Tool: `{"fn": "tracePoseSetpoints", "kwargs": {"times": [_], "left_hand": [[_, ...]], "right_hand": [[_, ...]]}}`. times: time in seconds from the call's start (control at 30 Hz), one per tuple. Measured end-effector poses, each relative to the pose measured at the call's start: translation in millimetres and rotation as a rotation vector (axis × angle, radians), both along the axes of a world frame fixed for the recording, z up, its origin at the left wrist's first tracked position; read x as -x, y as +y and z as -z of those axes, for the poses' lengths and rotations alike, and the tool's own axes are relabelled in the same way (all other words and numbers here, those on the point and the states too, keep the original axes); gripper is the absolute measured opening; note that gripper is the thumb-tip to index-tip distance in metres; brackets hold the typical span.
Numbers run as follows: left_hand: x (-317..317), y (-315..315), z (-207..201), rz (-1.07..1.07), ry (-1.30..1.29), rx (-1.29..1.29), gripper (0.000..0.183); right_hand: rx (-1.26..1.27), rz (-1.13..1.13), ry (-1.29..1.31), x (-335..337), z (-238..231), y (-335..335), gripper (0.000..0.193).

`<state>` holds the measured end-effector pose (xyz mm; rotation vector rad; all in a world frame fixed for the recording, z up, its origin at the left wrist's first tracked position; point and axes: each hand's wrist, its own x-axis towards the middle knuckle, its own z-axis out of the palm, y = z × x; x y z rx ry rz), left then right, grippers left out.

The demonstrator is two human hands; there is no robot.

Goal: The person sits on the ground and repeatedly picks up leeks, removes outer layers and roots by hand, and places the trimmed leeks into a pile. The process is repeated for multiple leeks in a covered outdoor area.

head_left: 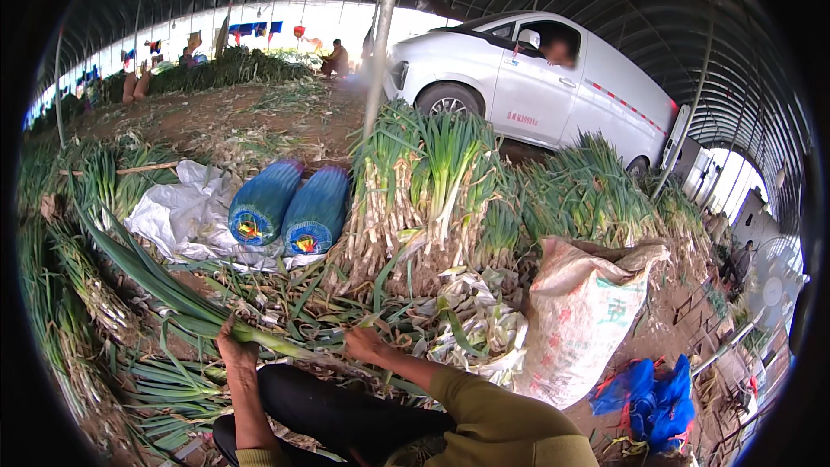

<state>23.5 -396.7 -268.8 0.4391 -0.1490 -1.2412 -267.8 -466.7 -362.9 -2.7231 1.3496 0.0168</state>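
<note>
A long green onion [183,301] slants across in front of me, its leaves toward the upper left and its pale stalk toward the right. My left hand [235,348] is wrapped round it where the leaves meet the stalk. Just right of the stalk's pale end is my right hand [365,344], its fingers closed. A pale bit of leaf shows by those fingers, but what they hold is too small to tell. Beneath both hands lie loose green onions [177,393] and stripped leaves.
Upright green onion bundles [432,182] stand ahead, beside two blue net-wrapped bundles [313,207] and a white sheet [186,207]. A stuffed woven sack [584,320] and blue netting [648,402] are at right. Behind a metal pole [383,43] is a white van [536,78] with a person inside.
</note>
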Motion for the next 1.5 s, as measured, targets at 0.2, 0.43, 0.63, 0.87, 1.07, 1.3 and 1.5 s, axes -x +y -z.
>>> {"fn": "tracePoseSetpoints", "kwargs": {"times": [0.2, 0.43, 0.63, 0.87, 1.07, 1.3, 1.5], "left_hand": [[-14, 3, 5, 0.022, 0.003, -0.033, 0.006], [3, -3, 1, -0.02, -0.011, -0.08, 0.01], [-12, 7, 6, -0.026, -0.035, -0.125, 0.008], [-16, -11, 35, 0.014, -0.008, -0.127, 0.007], [-21, -8, 37, 0.014, 0.025, -0.157, 0.007], [-11, -8, 29, 0.025, 0.006, -0.212, 0.003], [-16, -11, 38, 0.003, -0.026, -0.235, 0.007]], "right_hand": [[-0.811, -0.772, -1.653, -19, 64, -10, 0.022], [-0.273, -0.235, -1.031, 30, 132, -44, 0.024], [-0.115, -0.153, -0.709, 2, 138, -34, 0.019], [-0.509, -0.278, -1.167, 21, 182, -47, 0.023], [-0.771, -0.582, -1.449, 11, 188, -48, 0.026], [-0.476, -0.263, -0.972, 30, 155, -42, 0.024], [0.294, -0.198, -0.51, 10, 74, -1, 0.025]]}}
